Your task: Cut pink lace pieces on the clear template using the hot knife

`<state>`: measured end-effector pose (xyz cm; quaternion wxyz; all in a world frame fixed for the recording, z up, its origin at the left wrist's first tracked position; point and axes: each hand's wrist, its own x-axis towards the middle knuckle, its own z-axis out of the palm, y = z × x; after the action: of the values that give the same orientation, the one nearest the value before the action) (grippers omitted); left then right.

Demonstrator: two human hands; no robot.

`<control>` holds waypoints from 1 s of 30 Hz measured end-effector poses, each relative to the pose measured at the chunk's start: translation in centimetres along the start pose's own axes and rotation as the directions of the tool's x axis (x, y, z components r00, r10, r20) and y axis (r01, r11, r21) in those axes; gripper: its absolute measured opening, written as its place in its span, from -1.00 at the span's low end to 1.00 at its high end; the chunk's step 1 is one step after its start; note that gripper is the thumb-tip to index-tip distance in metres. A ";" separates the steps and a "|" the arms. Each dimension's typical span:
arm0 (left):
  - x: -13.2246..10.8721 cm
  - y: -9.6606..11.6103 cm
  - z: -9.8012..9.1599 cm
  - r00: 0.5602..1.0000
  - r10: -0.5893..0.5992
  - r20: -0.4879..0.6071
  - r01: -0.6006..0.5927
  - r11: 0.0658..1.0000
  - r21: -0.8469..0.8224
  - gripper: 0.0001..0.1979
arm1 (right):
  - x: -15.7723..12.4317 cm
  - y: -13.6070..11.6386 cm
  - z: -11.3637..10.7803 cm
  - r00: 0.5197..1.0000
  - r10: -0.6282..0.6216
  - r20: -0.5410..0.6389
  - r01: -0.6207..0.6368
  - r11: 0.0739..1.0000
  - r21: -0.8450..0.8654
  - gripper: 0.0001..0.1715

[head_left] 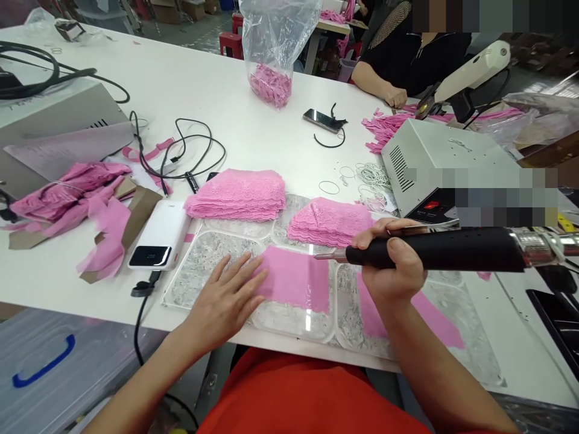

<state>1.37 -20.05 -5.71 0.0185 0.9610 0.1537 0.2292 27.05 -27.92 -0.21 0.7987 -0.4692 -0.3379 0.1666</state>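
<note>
My left hand [228, 292] lies flat with fingers spread, its fingertips on the left edge of a pink fabric piece [294, 280]. That piece rests on a clear, patterned plastic mat [208, 256]. In my right hand [395, 265] is a black-handled pen-like tool [456, 248] with a thin metal tip, held level and pointing left. Its tip is over the upper right part of the fabric; whether it touches I cannot tell. Another pink piece [436, 319] lies partly hidden under my right forearm. Behind the mat's middle sit two stacks of pink lace fabric, a left stack [235, 196] and a right stack [330, 223].
A white power bank [160, 235] with a cable stands left of the mat. Grey boxes are at the left [58, 120] and right [447, 163]. Farther back are a phone [323, 119], a bag of pink pieces [271, 84] and a person's hand [395, 96] beside pink strips.
</note>
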 end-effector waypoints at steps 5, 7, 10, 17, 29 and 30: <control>-1.4 -0.7 0.3 0.999 -0.036 0.008 0.036 0.999 -0.015 -0.68 | -0.2 0.9 1.0 0.999 -0.022 0.040 0.022 1.000 0.005 -0.86; -1.6 -0.6 0.4 0.999 -0.048 0.005 0.048 0.998 -0.030 -0.69 | -0.3 1.0 1.1 0.999 -0.025 0.048 0.025 1.000 -0.002 -0.87; -1.6 -0.4 0.4 0.997 -0.074 0.006 0.074 0.996 -0.046 -0.69 | -0.3 1.1 1.1 0.998 -0.026 0.057 0.027 0.999 -0.018 -0.88; -1.5 -0.4 0.4 0.999 -0.052 -0.007 0.052 0.999 -0.016 -0.70 | -0.3 1.3 0.9 0.995 -0.063 0.083 0.065 0.998 -0.024 -0.90; -3.0 -0.2 -0.5 0.996 -0.074 -0.043 0.071 0.995 -0.073 -0.70 | -0.3 2.4 3.4 0.992 -0.027 0.122 0.021 0.999 0.050 -0.86; -3.2 -0.2 -0.5 0.996 -0.075 -0.041 0.072 0.995 -0.072 -0.69 | -0.4 2.5 3.5 0.992 -0.026 0.127 0.020 0.999 0.048 -0.86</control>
<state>-1.63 -20.84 -6.66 0.0575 0.9483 0.1811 0.2544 24.49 -24.67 -1.32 0.7881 -0.4350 -0.3895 0.1947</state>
